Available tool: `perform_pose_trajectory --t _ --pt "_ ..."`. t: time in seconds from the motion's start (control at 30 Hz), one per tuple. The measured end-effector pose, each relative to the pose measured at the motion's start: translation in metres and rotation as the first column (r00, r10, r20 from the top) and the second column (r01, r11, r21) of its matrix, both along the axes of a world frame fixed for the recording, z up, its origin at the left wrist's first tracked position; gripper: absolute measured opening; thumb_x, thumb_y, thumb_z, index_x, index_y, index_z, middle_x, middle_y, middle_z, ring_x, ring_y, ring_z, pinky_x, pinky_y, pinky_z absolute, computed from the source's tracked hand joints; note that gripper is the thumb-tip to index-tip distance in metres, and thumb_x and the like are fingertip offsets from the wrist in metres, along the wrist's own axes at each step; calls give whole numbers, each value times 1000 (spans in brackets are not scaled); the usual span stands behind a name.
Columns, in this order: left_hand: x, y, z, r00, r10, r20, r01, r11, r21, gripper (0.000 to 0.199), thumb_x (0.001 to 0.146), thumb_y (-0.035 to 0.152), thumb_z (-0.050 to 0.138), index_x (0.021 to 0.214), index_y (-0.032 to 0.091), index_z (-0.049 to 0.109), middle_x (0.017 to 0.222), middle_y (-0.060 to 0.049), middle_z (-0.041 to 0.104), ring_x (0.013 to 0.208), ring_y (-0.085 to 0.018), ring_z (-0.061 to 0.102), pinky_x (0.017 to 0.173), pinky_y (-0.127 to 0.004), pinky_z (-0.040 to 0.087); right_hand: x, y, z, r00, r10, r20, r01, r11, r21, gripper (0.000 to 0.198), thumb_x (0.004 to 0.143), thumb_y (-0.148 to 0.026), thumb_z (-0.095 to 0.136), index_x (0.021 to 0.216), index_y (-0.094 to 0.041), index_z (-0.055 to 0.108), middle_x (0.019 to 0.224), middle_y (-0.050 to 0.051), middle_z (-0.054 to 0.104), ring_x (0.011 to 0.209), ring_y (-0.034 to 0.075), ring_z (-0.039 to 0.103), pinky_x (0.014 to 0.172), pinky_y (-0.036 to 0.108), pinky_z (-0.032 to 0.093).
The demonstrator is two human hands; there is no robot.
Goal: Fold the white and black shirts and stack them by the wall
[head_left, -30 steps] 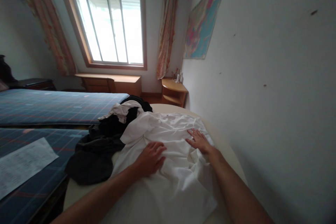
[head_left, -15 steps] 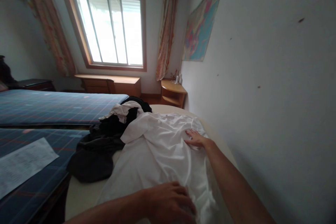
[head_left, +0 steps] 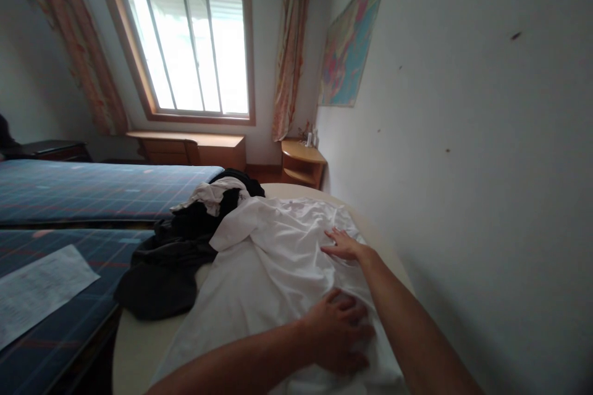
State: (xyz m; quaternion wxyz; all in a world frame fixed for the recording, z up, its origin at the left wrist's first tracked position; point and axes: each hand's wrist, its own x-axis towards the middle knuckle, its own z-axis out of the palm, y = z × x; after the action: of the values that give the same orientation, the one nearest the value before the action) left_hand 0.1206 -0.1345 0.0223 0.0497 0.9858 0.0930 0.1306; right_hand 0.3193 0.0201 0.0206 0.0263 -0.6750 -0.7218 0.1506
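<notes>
A white short-sleeved shirt (head_left: 273,259) lies spread out, with creases, over a pale round-ended table (head_left: 134,345). My right hand (head_left: 343,243) rests on the shirt's right side with its fingers spread apart. Nearer to me, my left hand (head_left: 340,333) is over the lower right part of the shirt. Its fingers are apart and somewhat blurred, with nothing seen in them. The shirt's lower end is partly hidden by my left forearm and runs out of the picture.
Dark clothes (head_left: 162,278) and a crumpled light garment (head_left: 215,194) are heaped along the table's left edge. Beyond are blue plaid mattresses (head_left: 111,191), one bearing a printed sheet (head_left: 41,290). A white wall (head_left: 463,228) borders the right. A corner shelf (head_left: 303,154) stands behind.
My left hand has moved right and away from me across the shirt, its fingers spreading. My right hand stays at the same place on the cloth. The camera view has shifted slightly.
</notes>
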Motion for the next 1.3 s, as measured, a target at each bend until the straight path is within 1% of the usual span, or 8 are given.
perform_pose_trajectory --t 0.17,0.4,0.57,0.7,0.8,0.93,1.1,1.3 --pt "1 48 -7 982 186 39 -186 983 -9 54 100 54 40 143 23 47 152 -12 44 136 -32 42 113 -52 29 -7 -6 -1 998 -56 14 57 996 -75 82 88 -70 47 156 -28 27 166 10 11 151 36 6 118 58 13" --pt "-37 79 -3 982 159 102 -159 987 -2 30 96 29 56 124 21 62 136 -9 58 124 -24 55 109 -38 39 -12 -2 -8 989 -141 41 142 990 -21 77 93 -70 33 158 -30 20 167 6 7 152 34 2 117 62 7" --pt "-55 74 -9 988 134 79 -128 989 -68 34 94 18 56 125 30 63 131 -2 64 115 -21 61 105 -35 43 -14 5 -9 986 -163 27 161 984 78 76 94 -69 30 157 -27 26 166 6 11 151 35 8 118 61 11" --pt "-66 83 -9 925 353 138 -333 931 -150 37 93 17 51 125 29 65 137 -3 60 122 -22 59 107 -35 44 -7 11 -10 989 -134 -69 142 981 135 71 90 -63 45 150 -26 41 164 7 22 150 35 15 118 60 10" --pt "-70 90 -3 875 460 147 -435 883 -174 33 95 32 53 126 26 64 138 -7 59 120 -24 60 104 -38 47 3 11 -13 962 -97 -257 160 958 236 54 91 -54 46 135 -25 58 155 8 42 144 32 33 117 56 21" --pt "-72 83 5 930 332 159 -310 939 -149 39 89 36 63 126 26 61 140 -7 56 129 -27 52 110 -42 41 9 1 -18 878 4 -478 211 894 395 41 88 -48 45 109 -22 69 130 9 64 119 25 59 106 41 42" --pt "-70 58 11 989 81 126 -65 990 -126 36 92 34 59 127 28 61 136 -6 58 124 -23 55 115 -40 33 4 -17 -5 907 110 -407 160 803 574 35 87 -49 49 88 -22 71 108 10 71 110 26 61 103 39 43" --pt "-68 51 6 993 98 68 -83 976 -199 50 86 47 67 131 26 58 153 -10 41 144 -34 34 118 -48 27 -3 -43 18 925 143 -352 -28 950 312 43 90 -55 49 82 -21 73 71 4 71 67 20 64 71 32 51"
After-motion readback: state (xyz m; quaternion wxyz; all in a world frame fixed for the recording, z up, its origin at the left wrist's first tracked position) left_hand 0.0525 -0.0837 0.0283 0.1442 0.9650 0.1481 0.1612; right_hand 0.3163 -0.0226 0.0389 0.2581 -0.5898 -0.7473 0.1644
